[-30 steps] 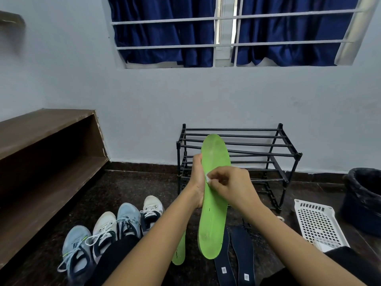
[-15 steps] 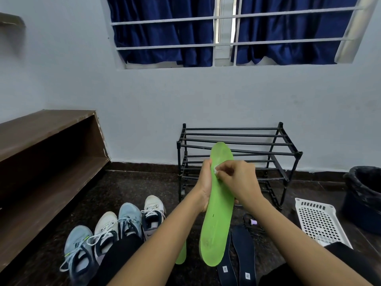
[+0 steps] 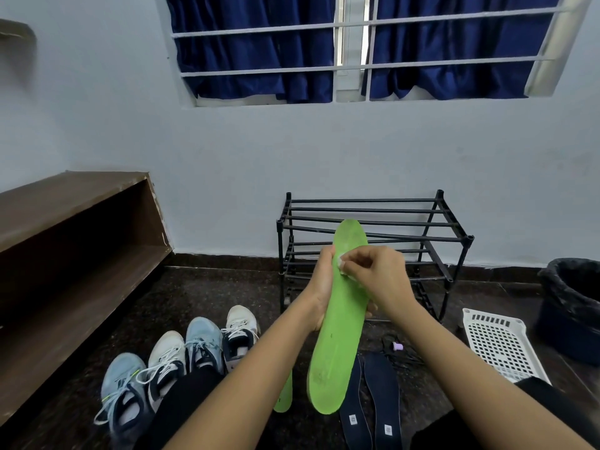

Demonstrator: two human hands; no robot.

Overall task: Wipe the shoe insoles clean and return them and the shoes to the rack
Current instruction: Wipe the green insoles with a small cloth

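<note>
Above speckled dark floor (image 3: pixel 211 297), left hand (image 3: pixel 323 287) grips smooth green insole (image 3: pixel 337 352).

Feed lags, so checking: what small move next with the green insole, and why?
Probably stroke the white wipe downward. The right hand pinches it against the upper part of the green insole, which the left hand holds upright, and faint marks show lower down.

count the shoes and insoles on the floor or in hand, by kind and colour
shoes: 4
green insoles: 2 (one held, one partly hidden behind the left arm)
dark blue insoles: 2
total: 8
</note>
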